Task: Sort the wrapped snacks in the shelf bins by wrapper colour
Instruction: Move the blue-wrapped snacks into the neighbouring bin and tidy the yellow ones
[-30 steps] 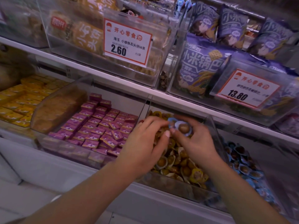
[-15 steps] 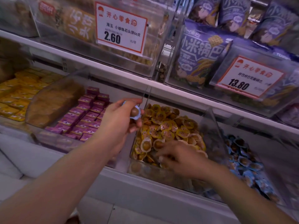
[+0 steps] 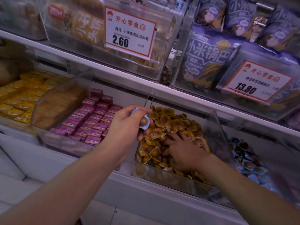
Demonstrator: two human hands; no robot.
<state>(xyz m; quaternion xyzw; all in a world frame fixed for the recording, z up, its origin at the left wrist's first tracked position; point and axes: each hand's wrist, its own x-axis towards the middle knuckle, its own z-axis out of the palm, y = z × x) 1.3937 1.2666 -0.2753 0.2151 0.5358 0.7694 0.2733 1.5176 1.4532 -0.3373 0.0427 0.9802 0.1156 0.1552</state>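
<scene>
On the upper white shelf [image 3: 100,66], a white red-bordered price tag reading 2.60 [image 3: 129,32] fronts a clear plastic bin of tan biscuit packs [image 3: 84,28]. To its right, purple snack bags [image 3: 206,59] stand behind a second tag reading 13.80 [image 3: 254,81].

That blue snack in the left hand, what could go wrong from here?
1. The left hand holds the blue snack loosely at its fingertips, over the yellow bin's edge; it could slip back among the yellow snacks.
2. The right hand is digging in that heaped pile and might push wrappers over the low front wall.
3. The blue bin lies right of the yellow one, so the left arm would have to cross the right.
</scene>
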